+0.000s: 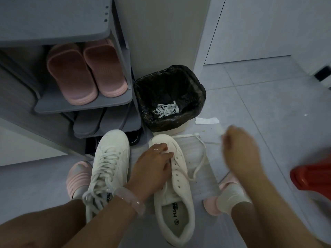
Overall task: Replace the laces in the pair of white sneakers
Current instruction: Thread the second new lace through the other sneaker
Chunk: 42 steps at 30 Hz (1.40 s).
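Two white sneakers stand on the floor in front of me. The left sneaker point(109, 169) is fully laced. The right sneaker point(177, 187) has a white lace point(200, 161) threaded only near its toe, the lace looping out to the right. My left hand point(152, 169) rests on the right sneaker's tongue and eyelets, holding it down. My right hand point(240, 149), blurred, is raised to the right and pinches the far end of that lace. Old white laces point(166, 110) lie in the black-lined bin point(197, 90).
A grey shoe rack point(86, 106) with pink slippers point(87, 72) stands at the left. A grey mat point(207, 176) lies under the right sneaker. My feet in pink slippers point(77, 178) flank the shoes. A red object point(313, 176) sits at the right edge; white paper point(206, 120) lies by the bin.
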{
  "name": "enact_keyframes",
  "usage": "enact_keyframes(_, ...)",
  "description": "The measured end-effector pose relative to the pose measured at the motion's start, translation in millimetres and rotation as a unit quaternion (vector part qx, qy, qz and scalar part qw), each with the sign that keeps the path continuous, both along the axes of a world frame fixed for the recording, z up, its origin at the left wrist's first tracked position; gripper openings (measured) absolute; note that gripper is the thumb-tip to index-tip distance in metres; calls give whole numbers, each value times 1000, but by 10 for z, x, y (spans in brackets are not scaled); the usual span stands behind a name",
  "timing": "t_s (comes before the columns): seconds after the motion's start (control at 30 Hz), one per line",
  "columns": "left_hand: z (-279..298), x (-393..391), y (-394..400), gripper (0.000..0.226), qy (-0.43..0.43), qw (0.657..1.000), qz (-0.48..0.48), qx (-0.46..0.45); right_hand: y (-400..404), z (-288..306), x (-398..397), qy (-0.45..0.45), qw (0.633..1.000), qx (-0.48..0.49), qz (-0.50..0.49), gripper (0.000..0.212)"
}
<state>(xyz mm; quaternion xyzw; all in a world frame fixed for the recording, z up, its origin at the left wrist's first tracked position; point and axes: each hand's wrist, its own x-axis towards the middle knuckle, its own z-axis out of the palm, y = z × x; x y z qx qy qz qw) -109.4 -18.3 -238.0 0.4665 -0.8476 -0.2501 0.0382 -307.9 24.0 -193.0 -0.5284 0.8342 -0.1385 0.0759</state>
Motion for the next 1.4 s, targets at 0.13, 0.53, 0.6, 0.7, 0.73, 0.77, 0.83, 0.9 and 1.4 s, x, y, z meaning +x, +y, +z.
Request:
enact_keyframes(0.13, 24, -21, -16, 37, 25, 1000, -4, -10, -33, 459, -106, -193, 976, -90, -49, 26)
enact_keyframes(0.53, 833, 34, 44, 27, 414, 748, 220, 469, -21, 370, 592, -832, 546, -8, -98, 22)
enact_keyframes(0.6, 840, 49, 59, 24, 371, 792, 197, 443, -12, 391, 599, -860, 500, -34, -98, 15)
enact_keyframes(0.7, 824, 74, 104, 9, 318, 831, 164, 427, -23, 410, 625, -896, 428, -63, -103, 16)
enact_keyframes(0.73, 817, 79, 113, 6, 318, 829, 165, 430, -23, 407, 639, -903, 413, -65, -104, 18)
enact_keyframes(0.77, 816, 82, 115, 6, 323, 826, 170, 429, -21, 402, 658, -906, 404, -65, -106, 18)
enact_keyframes(0.83, 834, 92, 106, 6, 348, 815, 183, 426, -11, 382, 703, -906, 405, -60, -105, 16)
enact_keyframes(0.9, 862, 104, 87, 11, 382, 793, 192, 434, -3, 364, 727, -899, 422, -54, -101, 13)
enact_keyframes(1.4, 942, 189, 23, 19, 398, 861, 189, 255, -1, 401, 607, -584, 794, -154, 73, 26)
